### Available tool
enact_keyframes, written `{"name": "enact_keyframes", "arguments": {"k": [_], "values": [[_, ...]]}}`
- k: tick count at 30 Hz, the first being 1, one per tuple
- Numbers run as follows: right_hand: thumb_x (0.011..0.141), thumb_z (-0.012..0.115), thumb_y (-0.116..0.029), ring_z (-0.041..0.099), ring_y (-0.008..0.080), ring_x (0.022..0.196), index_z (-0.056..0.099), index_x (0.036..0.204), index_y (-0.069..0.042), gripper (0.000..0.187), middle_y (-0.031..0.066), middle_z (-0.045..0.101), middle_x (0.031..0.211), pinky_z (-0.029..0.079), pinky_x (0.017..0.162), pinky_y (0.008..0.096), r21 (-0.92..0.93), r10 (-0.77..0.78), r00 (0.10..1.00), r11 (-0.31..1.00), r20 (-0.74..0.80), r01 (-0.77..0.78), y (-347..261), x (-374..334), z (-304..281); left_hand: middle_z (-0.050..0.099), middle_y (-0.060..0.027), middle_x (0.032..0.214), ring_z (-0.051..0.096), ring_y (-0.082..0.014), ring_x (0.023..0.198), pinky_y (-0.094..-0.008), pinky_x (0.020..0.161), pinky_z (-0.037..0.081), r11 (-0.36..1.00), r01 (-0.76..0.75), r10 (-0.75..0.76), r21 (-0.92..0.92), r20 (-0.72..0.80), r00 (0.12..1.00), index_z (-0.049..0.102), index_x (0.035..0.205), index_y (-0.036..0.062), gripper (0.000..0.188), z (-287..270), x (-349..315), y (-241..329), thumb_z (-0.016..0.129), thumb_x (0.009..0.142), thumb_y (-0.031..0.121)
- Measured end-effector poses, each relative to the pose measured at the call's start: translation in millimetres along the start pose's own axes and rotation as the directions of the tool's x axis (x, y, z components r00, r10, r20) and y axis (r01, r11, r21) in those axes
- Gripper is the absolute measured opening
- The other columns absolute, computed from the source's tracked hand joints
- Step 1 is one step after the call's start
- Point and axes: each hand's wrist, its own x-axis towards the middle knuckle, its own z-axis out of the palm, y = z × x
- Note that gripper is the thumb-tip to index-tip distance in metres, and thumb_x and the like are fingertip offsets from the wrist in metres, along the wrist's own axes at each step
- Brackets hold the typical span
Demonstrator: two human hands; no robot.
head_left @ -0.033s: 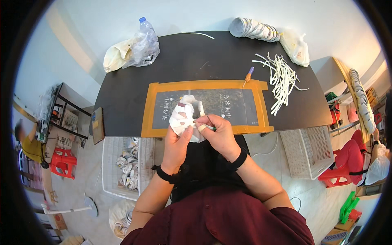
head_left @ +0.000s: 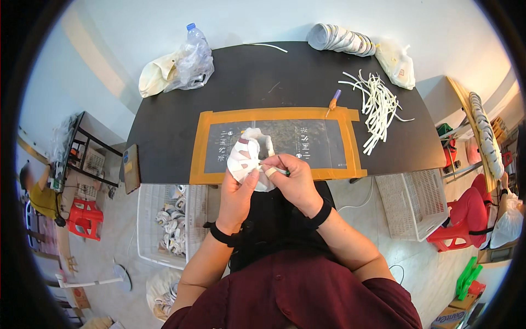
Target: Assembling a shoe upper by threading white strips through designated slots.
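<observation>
A white piece with brownish patches and an open collar, which looks like a shoe upper (head_left: 241, 156), is held above the table's front edge. My left hand (head_left: 239, 193) is closed on its lower left side, thumb pressed on the white surface. My right hand (head_left: 294, 178) is pinched at the upper's right side, fingertips close to the left thumb. A small green end and a thin dark piece show by the right fingers, apparently a slim tool; most of it is hidden in the hand. A tan band wraps one right finger.
The dark table (head_left: 170, 126) bears a taped clear sheet (head_left: 323, 142), a purple-ended tool (head_left: 334, 101), white laces (head_left: 379, 112), a stack of white pieces (head_left: 342, 41) and bags (head_left: 192, 66). Crates (head_left: 143, 219) (head_left: 413, 205) flank me below. Another person (head_left: 44, 197) is far left.
</observation>
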Motion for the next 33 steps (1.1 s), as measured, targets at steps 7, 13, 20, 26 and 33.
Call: {"name": "enact_keyframes", "arguments": {"k": [7, 13, 20, 26, 33], "values": [[0.085, 0.069, -0.006, 0.057, 0.0088, 0.078, 0.069, 0.098, 0.000, 0.014, 0.0032, 0.064, 0.085, 0.047, 0.071, 0.0251, 0.059, 0.053, 0.999, 0.997, -0.007, -0.052, 1.4, -3.0, 2.1, 0.057, -0.0035, 0.126, 0.053, -0.0108, 0.114, -0.0282, 0.098, 0.043, 0.999, -0.047, 0.047, 0.027, 0.007, 0.999, 0.046, 0.136, 0.0016, 0.041, 1.1, -0.2, -2.6, 0.058, 0.098, 0.007], [0.090, 0.067, -0.007, 0.058, 0.0044, 0.080, 0.069, 0.100, -0.001, 0.011, -0.0010, 0.066, 0.085, 0.048, 0.072, 0.0218, 0.076, 0.046, 0.999, 0.996, 0.015, -0.047, -2.4, -3.3, 2.4, 0.058, -0.0038, 0.125, 0.054, -0.0111, 0.113, -0.0282, 0.098, 0.043, 0.998, -0.057, 0.057, 0.036, -0.012, 0.998, 0.047, 0.135, 0.0017, 0.039, 1.3, -2.3, -5.1, 0.059, 0.097, 0.006], [0.089, 0.067, -0.011, 0.059, 0.0148, 0.082, 0.063, 0.106, -0.001, 0.020, 0.0070, 0.061, 0.090, 0.048, 0.074, 0.0295, 0.002, 0.014, 1.000, 1.000, -0.021, -0.014, 0.5, -3.4, 1.2, 0.059, -0.0040, 0.124, 0.054, -0.0110, 0.112, -0.0283, 0.098, 0.043, 0.999, -0.036, 0.037, 0.029, -0.023, 0.999, 0.049, 0.133, 0.0014, 0.037, 4.2, -1.4, -2.6, 0.059, 0.097, 0.007], [0.093, 0.056, -0.007, 0.061, 0.0310, 0.087, 0.053, 0.103, -0.002, 0.012, 0.0153, 0.057, 0.096, 0.050, 0.076, 0.0361, -0.312, -0.298, 0.952, 0.913, -0.073, 0.262, -46.1, -4.1, -19.1, 0.060, -0.0046, 0.120, 0.057, -0.0107, 0.107, -0.0271, 0.092, 0.046, 0.969, -0.181, 0.200, 0.167, -0.106, 0.974, 0.051, 0.130, 0.0007, 0.034, 7.5, 19.7, 10.1, 0.058, 0.096, 0.004], [0.091, 0.059, -0.003, 0.065, 0.0215, 0.086, 0.066, 0.104, -0.003, 0.015, 0.0094, 0.066, 0.093, 0.051, 0.078, 0.0319, -0.268, -0.183, 0.980, 0.943, 0.072, 0.196, -28.1, 10.2, -17.0, 0.061, -0.0045, 0.118, 0.058, -0.0107, 0.104, -0.0276, 0.090, 0.047, 0.978, -0.105, 0.121, 0.179, -0.077, 0.990, 0.055, 0.125, -0.0003, 0.031, 6.4, 38.0, -6.5, 0.060, 0.094, 0.001]]}}
